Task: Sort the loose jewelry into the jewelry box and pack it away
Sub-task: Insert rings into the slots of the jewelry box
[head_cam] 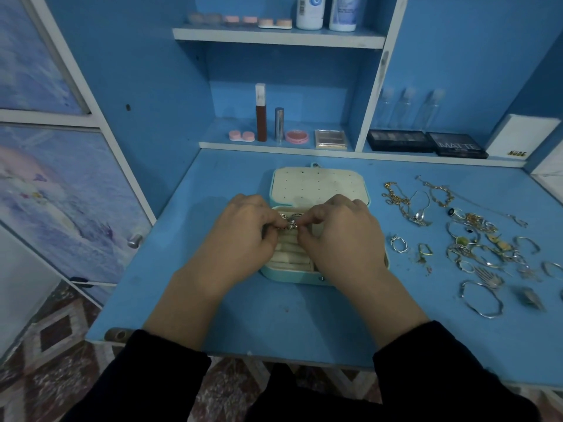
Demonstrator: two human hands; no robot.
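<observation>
jewelry box (320, 190): mint, open, cream ring rolls under fingers (265, 221) | silver ring (292, 223): pinched between fingers | loose jewelry (475, 239): scattered right of fingers

One open jewelry box (316, 181), one left hand (240, 239), one right hand (344, 242), one silver piece (292, 223) pinched between them, three clear bottles (403, 108), two black palettes (399, 141), two white bottles (310, 10), one red tube (261, 120), one silver lipstick (279, 124), one pink compact (296, 136), loose jewelry (475, 239) too tangled to count.
</observation>
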